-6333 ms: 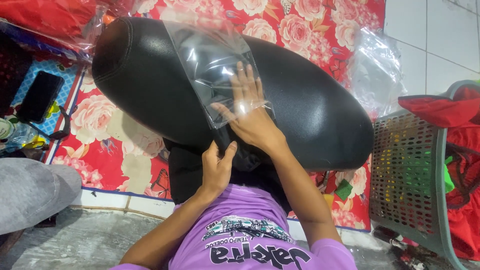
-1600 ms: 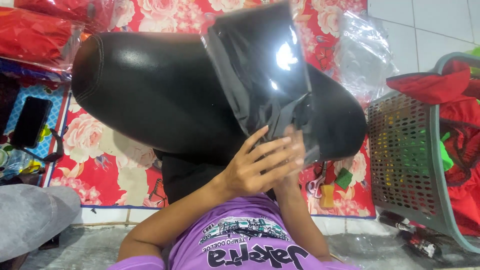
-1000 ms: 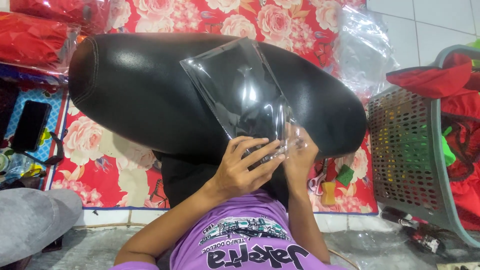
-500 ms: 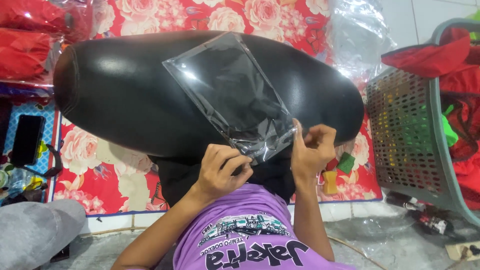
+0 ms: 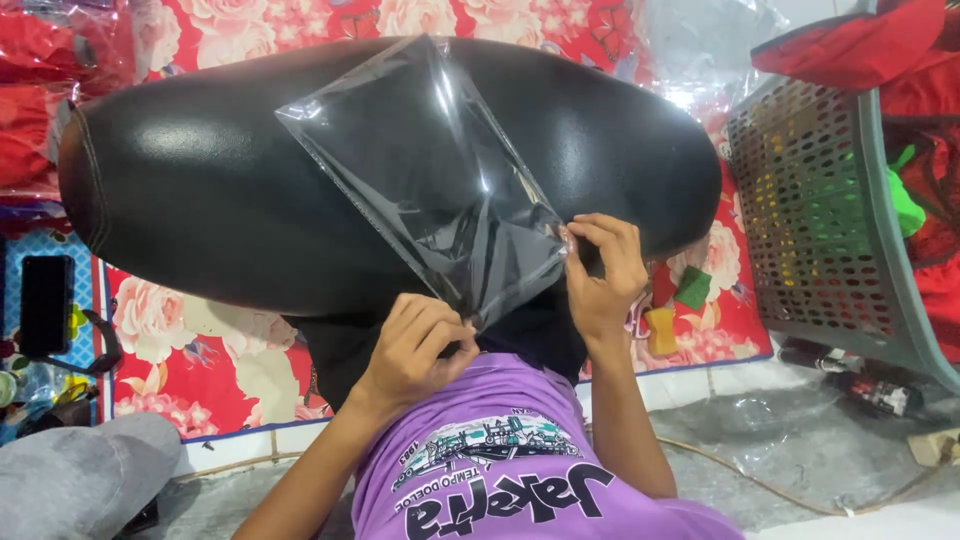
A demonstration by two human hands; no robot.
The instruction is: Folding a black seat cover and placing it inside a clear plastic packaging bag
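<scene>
A clear plastic bag [image 5: 430, 170] lies flat on a large black padded cushion [image 5: 200, 190] in front of me. My left hand [image 5: 415, 345] pinches the bag's near corner at its open edge. My right hand [image 5: 603, 270] pinches the other near corner, at the right. Both hands hold the bag's near edge stretched between them. A dark cloth [image 5: 530, 330] lies under the bag's near end, over my lap.
A red floral mat [image 5: 180, 350] lies under the cushion. A grey perforated basket [image 5: 830, 210] with red cloth stands at the right. A black phone [image 5: 45, 303] lies at the left. Crumpled clear plastic [image 5: 700, 50] sits at the back right. Grey cloth [image 5: 70, 480] is near left.
The bag, earlier held up and tilted, now lies flat on the cushion. My hands moved apart along its near edge, each gripping a corner.
</scene>
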